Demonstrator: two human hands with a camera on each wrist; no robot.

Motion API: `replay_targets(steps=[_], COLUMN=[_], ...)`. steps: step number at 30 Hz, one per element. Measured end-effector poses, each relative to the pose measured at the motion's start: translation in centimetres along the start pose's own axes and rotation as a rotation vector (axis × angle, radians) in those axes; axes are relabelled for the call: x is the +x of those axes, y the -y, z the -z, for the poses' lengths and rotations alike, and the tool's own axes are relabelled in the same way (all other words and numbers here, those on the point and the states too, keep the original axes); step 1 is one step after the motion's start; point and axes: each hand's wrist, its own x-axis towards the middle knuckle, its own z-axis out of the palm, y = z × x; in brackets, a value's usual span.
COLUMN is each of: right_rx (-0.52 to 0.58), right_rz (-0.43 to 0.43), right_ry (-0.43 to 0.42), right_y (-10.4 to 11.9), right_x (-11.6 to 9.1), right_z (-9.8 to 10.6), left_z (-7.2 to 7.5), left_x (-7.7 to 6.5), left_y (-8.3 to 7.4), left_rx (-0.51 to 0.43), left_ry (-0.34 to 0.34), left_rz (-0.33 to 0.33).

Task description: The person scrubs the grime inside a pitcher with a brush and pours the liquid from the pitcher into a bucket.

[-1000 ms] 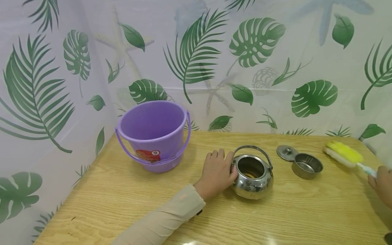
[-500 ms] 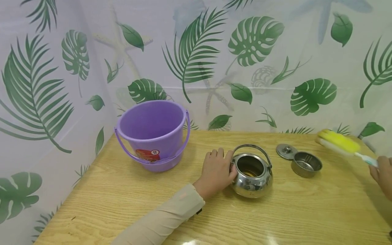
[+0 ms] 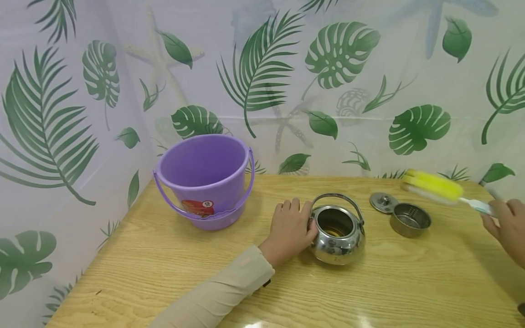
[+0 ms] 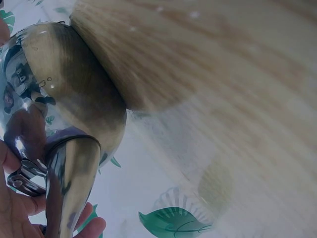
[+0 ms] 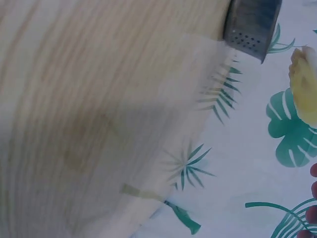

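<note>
A round steel kettle (image 3: 342,252) stands lidless on the wooden table, its hoop handle upright. My left hand (image 3: 290,233) grips it on its left side. The left wrist view shows the fingers around the spout (image 4: 77,173) and by the handle's hinge. At the right edge my right hand (image 3: 510,230) holds a cleaning brush (image 3: 435,187) by its white handle. Its yellow and white head points left, raised behind the strainer basket (image 3: 411,220). In the right wrist view, only part of the brush's yellow head and a few fingertips appear at the edge.
A purple bucket (image 3: 205,182) with its handle down stands at the back left. The kettle's lid (image 3: 383,202) lies beside the strainer basket, right of the kettle. A leaf-patterned curtain (image 3: 287,68) hangs behind the wooden table (image 3: 164,273).
My right hand has lifted the brush and moved it left, from the table's right side towards the strainer basket. My left hand and the kettle have stayed put.
</note>
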Motion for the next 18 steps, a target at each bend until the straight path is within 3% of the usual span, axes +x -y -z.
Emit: replay_targets(steps=[8,18], right_rx=[0.069,0.165], right_rz=[0.088,0.172], right_ry=[0.038,-0.011], right_y=[1.0,3.3], right_x=[2.2,5.4], right_z=[1.5,3.3], left_z=[0.0,-0.3], left_x=[0.0,0.0], left_y=[0.0,0.0], left_rx=[-0.007,-0.013], left_ry=[-0.004,0.011], left_rz=[-0.002,0.002])
